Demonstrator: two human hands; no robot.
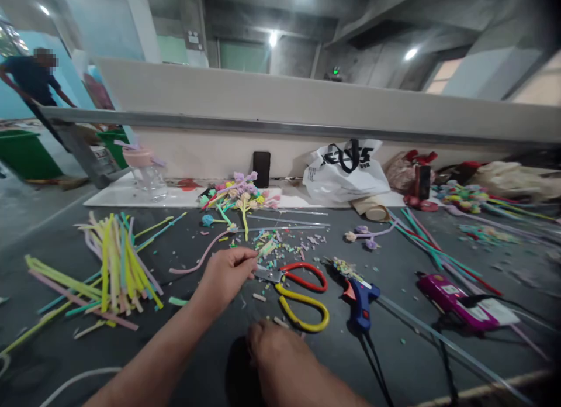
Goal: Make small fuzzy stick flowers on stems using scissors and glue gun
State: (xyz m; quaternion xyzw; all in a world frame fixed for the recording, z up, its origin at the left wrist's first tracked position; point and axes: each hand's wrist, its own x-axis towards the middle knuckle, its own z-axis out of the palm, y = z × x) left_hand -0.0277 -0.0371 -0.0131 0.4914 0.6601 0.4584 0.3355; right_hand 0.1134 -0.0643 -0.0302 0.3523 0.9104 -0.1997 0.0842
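My left hand (225, 273) is raised a little over the dark table, its thumb and fingers pinched on a short pale straw piece (265, 248). My right hand (274, 344) rests low near the table's front, fingers curled down onto the surface beside small cut bits; what it holds, if anything, is hidden. Scissors with one red and one yellow handle (298, 293) lie just beyond both hands, blades pointing left toward my left hand. Small coloured straw scraps (284, 246) are scattered past them.
A pile of long coloured straws (111, 266) lies at left. A blue glue gun (359, 299) and a magenta device (451, 299) sit at right. Straw flowers (239, 193), a clear jar (146, 173), a black phone (262, 168) and a white bag (344, 170) line the back. A person stands far left.
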